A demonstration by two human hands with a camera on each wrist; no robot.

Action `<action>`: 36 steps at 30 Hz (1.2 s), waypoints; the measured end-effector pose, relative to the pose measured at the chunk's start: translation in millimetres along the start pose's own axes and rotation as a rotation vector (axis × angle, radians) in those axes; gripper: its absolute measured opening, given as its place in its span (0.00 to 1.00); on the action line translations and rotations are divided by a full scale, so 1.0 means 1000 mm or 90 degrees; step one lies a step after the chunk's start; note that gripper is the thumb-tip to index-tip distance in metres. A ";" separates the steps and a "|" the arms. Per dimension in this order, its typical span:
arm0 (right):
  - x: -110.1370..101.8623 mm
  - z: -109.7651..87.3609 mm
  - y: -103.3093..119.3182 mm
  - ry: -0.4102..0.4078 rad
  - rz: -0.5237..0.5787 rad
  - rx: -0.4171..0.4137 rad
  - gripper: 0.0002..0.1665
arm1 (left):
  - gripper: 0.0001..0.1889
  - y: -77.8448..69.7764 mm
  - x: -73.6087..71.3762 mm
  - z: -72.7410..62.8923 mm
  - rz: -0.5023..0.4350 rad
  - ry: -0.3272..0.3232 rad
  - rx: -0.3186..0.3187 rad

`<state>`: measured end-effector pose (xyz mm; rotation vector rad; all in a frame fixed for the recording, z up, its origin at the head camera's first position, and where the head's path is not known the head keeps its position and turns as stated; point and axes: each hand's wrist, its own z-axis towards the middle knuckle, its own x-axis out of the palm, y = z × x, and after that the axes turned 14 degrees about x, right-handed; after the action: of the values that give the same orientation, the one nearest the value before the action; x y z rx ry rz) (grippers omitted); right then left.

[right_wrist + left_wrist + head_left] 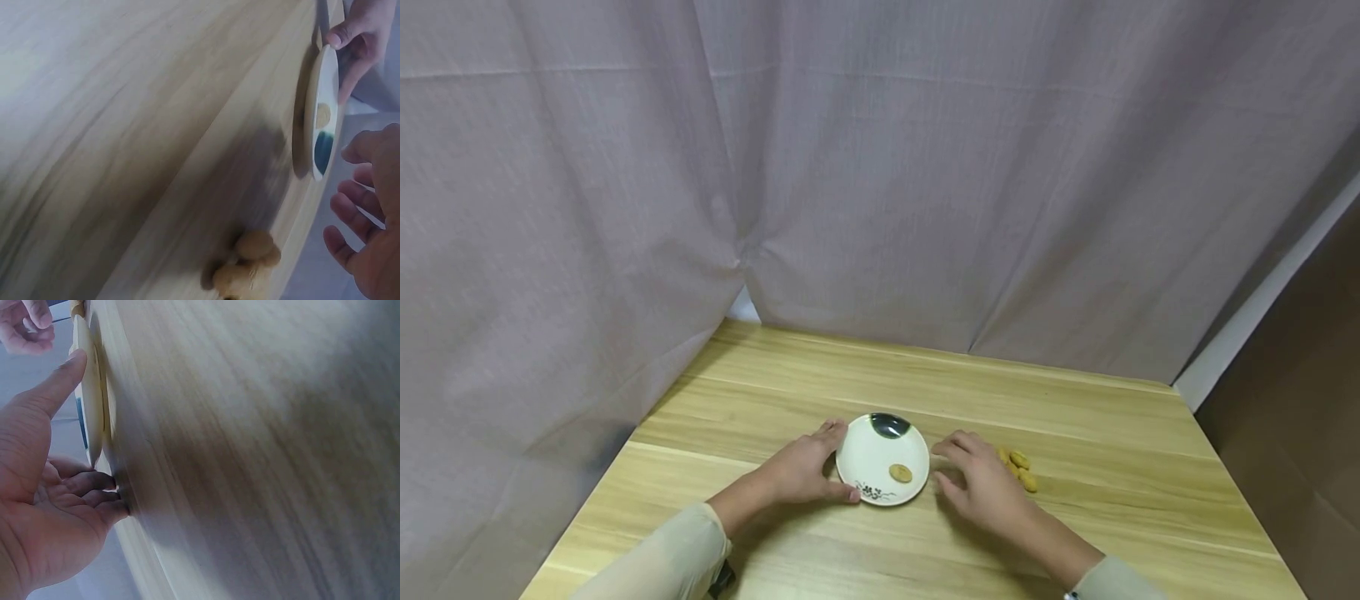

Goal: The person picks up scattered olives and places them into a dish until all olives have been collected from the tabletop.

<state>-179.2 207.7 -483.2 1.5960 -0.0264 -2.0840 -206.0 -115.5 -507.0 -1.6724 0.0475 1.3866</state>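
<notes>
A small round white plate (880,454), with a dark green patch at its far rim and a floral print near its front, sits on the wooden table. One flat, oval, tan biscuit-like piece (900,473) lies on it. My left hand (797,468) holds the plate's left side, thumb over the near rim and fingertips at the far rim; in the left wrist view the thumb (67,372) presses on the edge. Just right of the plate, my right hand (981,483) hovers with fingers loosely bent and nothing in it.
Several yellowish-tan rounded pieces (1026,471) lie in a small pile beyond the right hand, partly hidden by it. They show again as tan pieces (247,265) in the right wrist view. A grey curtain (880,183) hangs behind the table (1112,450).
</notes>
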 end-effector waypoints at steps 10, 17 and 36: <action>-0.014 -0.013 -0.023 -0.007 -0.015 0.013 0.20 | 0.65 0.000 0.000 0.001 0.002 0.002 -0.004; -0.019 -0.018 -0.034 0.012 -0.027 0.040 0.22 | 0.65 0.000 0.001 0.000 0.006 0.003 -0.006; -0.022 -0.027 -0.058 0.056 -0.065 0.078 0.20 | 0.65 0.006 0.004 0.002 0.010 -0.002 -0.008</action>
<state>-173.2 274.9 -489.9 1.7961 -0.0434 -2.1230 -209.8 -115.6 -513.8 -1.6822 0.0500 1.4040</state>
